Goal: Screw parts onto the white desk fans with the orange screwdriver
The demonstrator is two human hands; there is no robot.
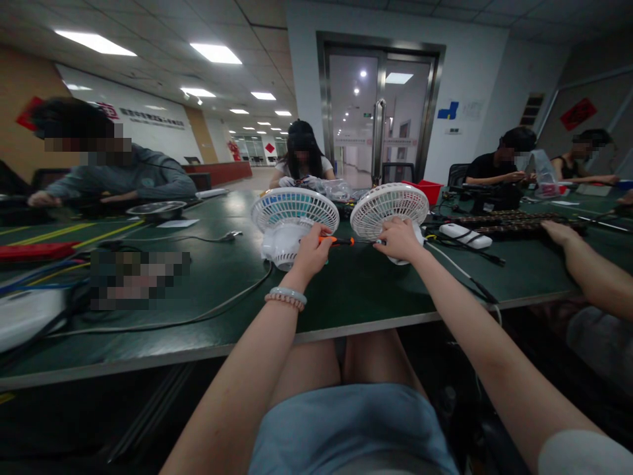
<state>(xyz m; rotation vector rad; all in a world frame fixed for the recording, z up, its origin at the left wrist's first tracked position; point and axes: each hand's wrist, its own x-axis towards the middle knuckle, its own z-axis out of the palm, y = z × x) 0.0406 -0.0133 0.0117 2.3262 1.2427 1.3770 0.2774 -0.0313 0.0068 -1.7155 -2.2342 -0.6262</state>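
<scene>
Two white fans with round grilles stand side by side on the green table: a left fan (281,247) and a right fan (376,212). My left hand (311,254), with bracelets at its wrist, is closed around an orange and black screwdriver (343,241) in front of the left fan. The screwdriver's shaft points right, toward the right fan. My right hand (399,240) is closed at the back of the right fan, its fingers against the grille. Its fingertips are close to the screwdriver's tip; whether they pinch a small part there is too small to tell.
Grey cables (198,323) run across the green table (341,300). A white power strip (465,235) lies to the right, near dark metal strips (514,224). A red bin (428,191) stands behind the right fan. Several people sit around the table; one's arm (588,264) reaches in from the right.
</scene>
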